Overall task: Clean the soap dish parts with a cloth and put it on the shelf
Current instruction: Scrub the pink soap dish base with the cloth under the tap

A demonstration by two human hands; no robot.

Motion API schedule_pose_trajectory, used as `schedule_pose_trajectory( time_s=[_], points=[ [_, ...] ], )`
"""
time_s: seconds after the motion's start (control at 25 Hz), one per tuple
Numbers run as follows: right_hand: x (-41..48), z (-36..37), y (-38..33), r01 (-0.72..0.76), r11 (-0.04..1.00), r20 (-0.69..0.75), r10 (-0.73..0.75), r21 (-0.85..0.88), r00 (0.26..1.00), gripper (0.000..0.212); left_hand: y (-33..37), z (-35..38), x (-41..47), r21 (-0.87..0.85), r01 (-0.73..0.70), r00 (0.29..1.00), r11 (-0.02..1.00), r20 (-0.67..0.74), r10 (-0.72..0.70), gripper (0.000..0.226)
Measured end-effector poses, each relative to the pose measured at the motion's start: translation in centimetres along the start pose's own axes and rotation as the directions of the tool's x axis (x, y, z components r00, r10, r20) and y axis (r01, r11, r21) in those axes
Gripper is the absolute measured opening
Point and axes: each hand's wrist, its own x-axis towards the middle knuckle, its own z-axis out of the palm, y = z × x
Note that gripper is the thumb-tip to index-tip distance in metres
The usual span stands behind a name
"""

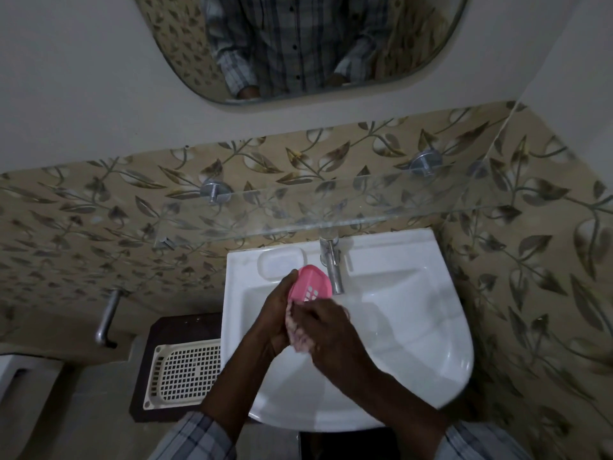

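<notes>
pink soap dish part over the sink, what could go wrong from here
1. The left hand grips the pink soap dish part only by its edge while the right hand rubs it with the cloth; it could slip into the sink.
2. The tap is close beside the part; a wide wipe may knock it.
3. The glass shelf is clear and its edge is hard to see.

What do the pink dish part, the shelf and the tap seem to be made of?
Dish part: likely plastic, smooth, uniformly pink, with moulded slots. Shelf: clear glass; the tiles show through it, and its edge is pale. Tap: metal, probably chrome or steel, with a silvery sheen.
</notes>
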Motion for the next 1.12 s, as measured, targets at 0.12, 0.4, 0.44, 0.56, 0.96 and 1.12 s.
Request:
schedule_pose_trajectory(
  time_s=[0.12,0.4,0.44,0.56,0.96,1.12],
  points=[
    [0.3,-2.3,3.3,0.137,0.985,0.038,-0.134,-0.105,0.990,0.043,0.2,-0.1,0.0,-0.006,0.070,0.998,0.998,-0.006,-0.070,0.059],
    [3.2,-4.1,5.4,0.408,0.908,0.109,-0.398,-0.090,0.911,0.025,1.5,0.4,-0.3,-0.086,0.133,0.986,0.987,0.112,-0.123,0.057],
    [3.0,-4.6,5.8,0.348,0.926,0.024,-0.349,-0.142,0.937,0.026,1.7,0.3,-0.3,-0.085,0.121,0.990,0.989,0.086,-0.113,0.058],
    [0.3,-1.8,3.3,0.141,0.985,-0.099,-0.151,-0.102,0.984,0.039,1.2,0.7,0.2,-0.084,-0.006,0.998,0.996,-0.064,0.001,0.060],
    [2.0,-4.8,4.9,0.260,0.962,0.073,-0.255,-0.084,0.964,0.029,1.7,1.3,0.0,-0.100,0.053,0.995,0.994,-0.081,-0.061,0.056],
    [0.3,-0.7,1.5,0.071,0.997,-0.004,-0.071,0.014,0.997,0.048,1.2,2.0,0.4,-0.177,-0.002,0.994,0.984,-0.111,-0.018,0.065]
  ],
)
